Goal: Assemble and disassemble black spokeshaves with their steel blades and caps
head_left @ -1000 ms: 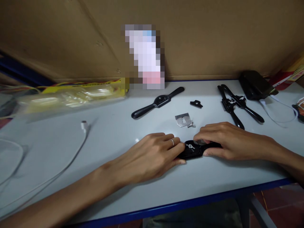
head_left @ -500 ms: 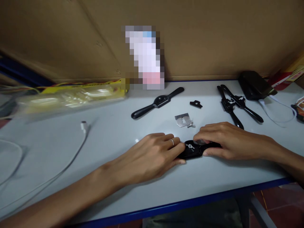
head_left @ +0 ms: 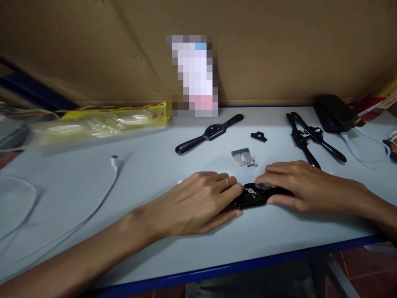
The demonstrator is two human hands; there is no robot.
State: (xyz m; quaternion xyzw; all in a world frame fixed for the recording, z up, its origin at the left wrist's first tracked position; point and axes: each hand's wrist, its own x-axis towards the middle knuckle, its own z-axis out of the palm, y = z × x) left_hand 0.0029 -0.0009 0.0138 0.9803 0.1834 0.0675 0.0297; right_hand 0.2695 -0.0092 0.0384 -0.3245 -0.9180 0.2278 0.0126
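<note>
Both hands grip a black spokeshave [head_left: 252,198] lying on the table near its front edge. A silver wing screw [head_left: 250,191] sits on the middle of its body. My left hand [head_left: 206,200], with a ring on one finger, is closed over the left handle and mostly hides it. My right hand [head_left: 299,186] is closed around the right handle, its fingertips beside the body. Just beyond lie a flat metal blade [head_left: 240,156] and a loose wing screw [head_left: 252,163]. Farther back are a small black cap plate [head_left: 258,136] and a second spokeshave body [head_left: 214,131].
Two more spokeshaves [head_left: 305,136] lie crossed at the right, near a black box-shaped device [head_left: 335,114] with a white cord. A white cable [head_left: 102,200] crosses the left of the table. Clear plastic packaging [head_left: 102,126] lies at the back left, and a pixelated object [head_left: 198,74] stands against the cardboard wall.
The view has shifted slightly, so things appear a little farther right. My left thumb has straightened a little along the spokeshave's near side; both hands keep their hold.
</note>
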